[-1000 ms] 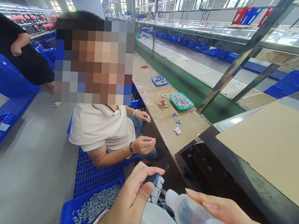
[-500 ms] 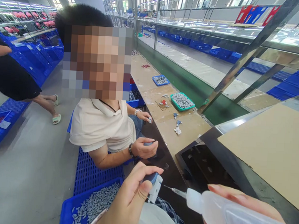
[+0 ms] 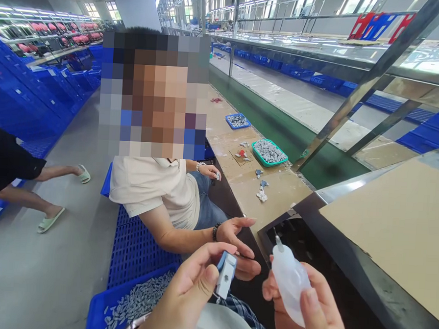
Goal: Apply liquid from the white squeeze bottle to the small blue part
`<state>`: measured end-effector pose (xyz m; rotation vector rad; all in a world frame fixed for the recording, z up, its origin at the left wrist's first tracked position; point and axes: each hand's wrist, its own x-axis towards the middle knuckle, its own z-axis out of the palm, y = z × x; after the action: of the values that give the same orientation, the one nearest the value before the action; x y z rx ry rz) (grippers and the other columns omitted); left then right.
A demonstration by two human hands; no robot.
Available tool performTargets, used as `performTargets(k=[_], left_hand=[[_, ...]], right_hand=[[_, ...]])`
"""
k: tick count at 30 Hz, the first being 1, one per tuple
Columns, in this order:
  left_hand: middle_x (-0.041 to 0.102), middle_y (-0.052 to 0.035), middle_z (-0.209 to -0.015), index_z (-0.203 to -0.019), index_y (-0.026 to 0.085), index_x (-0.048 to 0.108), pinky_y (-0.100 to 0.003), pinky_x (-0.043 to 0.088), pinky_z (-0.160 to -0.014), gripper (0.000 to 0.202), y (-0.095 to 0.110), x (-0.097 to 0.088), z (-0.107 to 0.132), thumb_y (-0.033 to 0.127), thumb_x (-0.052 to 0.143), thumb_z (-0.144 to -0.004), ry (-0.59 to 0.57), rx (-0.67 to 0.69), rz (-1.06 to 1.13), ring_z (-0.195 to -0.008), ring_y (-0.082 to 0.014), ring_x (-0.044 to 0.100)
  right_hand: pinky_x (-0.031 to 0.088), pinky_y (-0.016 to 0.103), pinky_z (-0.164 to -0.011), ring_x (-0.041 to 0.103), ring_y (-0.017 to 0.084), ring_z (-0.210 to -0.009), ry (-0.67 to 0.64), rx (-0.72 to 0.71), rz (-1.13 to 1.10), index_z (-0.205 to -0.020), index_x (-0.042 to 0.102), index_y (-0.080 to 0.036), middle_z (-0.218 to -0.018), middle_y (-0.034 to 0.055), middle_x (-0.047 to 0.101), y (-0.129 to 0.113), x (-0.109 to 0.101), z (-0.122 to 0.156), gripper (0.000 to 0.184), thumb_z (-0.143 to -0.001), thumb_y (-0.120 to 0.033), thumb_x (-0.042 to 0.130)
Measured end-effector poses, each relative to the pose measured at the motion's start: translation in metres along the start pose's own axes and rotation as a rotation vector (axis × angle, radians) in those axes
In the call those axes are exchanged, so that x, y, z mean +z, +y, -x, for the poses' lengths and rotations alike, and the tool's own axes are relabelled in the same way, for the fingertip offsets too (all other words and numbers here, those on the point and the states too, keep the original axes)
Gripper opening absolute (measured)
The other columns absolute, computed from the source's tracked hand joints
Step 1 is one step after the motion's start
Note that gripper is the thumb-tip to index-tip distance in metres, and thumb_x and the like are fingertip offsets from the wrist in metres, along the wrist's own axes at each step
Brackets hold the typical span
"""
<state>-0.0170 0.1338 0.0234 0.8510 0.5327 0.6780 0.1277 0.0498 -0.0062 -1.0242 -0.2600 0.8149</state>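
Between the thumb and fingers of my left hand (image 3: 193, 286) is a small grey and blue plastic part (image 3: 226, 275), its pale face with a dark hole turned toward me. My right hand (image 3: 317, 302) is wrapped around a translucent white squeeze bottle (image 3: 290, 283) with a thin needle tip, which points up and away. The bottle and the part are apart. Just beyond my left hand, a co-worker's open hand (image 3: 239, 239) reaches out, partly hidden behind my fingers and the part. The co-worker's other hand (image 3: 210, 171) holds a small light piece.
A blue crate (image 3: 98, 295) of grey pieces stands low at left. On the bench (image 3: 247, 195) are a green basket (image 3: 269, 162) and a blue basket (image 3: 238, 128) of parts, plus loose pieces. A cardboard-topped surface (image 3: 396, 228) lies at right. Another person's legs (image 3: 37, 194) show at far left.
My right hand has tilted the bottle upright, its needle swinging away from the part. My left hand has turned the part slightly. The co-worker's near hand has opened and moved toward my hands.
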Motion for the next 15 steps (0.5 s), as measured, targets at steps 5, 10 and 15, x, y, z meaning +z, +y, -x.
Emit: performTargets(k=[5,10,15], left_hand=[[0.079,-0.0036,-0.089,-0.108,0.019,0.082,-0.015,0.055,-0.077,0.03,0.006,0.003,-0.003,0.038,0.086,-0.084,0.118,-0.101,0.319,-0.078,-0.0083,0.071],[0.081,-0.0065,-0.09,-0.104,0.018,0.084,-0.018,0.058,-0.078,0.025,0.011,0.004,0.0,0.018,0.089,-0.079,0.126,-0.181,0.487,-0.079,-0.0111,0.075],[0.081,-0.0095,-0.089,-0.104,0.015,0.084,-0.019,0.058,-0.076,0.028,0.006,0.001,0.002,0.021,0.091,-0.078,0.172,-0.146,0.522,-0.078,-0.013,0.075]], right_hand=[[0.057,0.021,-0.055,0.068,0.013,-0.06,0.186,-0.112,0.131,-0.094,0.073,-0.022,-0.078,-0.001,0.074,0.029,-0.03,-0.023,0.029,-0.076,-0.04,0.087],[0.052,0.024,-0.05,0.068,0.017,-0.06,0.192,-0.103,0.331,-0.089,0.071,-0.019,-0.079,0.0025,0.074,0.043,-0.04,-0.04,0.039,-0.076,-0.055,0.082],[0.051,0.027,-0.062,0.065,0.018,-0.071,0.173,-0.107,0.455,-0.096,0.071,-0.018,-0.085,0.0024,0.072,0.043,-0.032,-0.052,0.042,-0.085,-0.059,0.073]])
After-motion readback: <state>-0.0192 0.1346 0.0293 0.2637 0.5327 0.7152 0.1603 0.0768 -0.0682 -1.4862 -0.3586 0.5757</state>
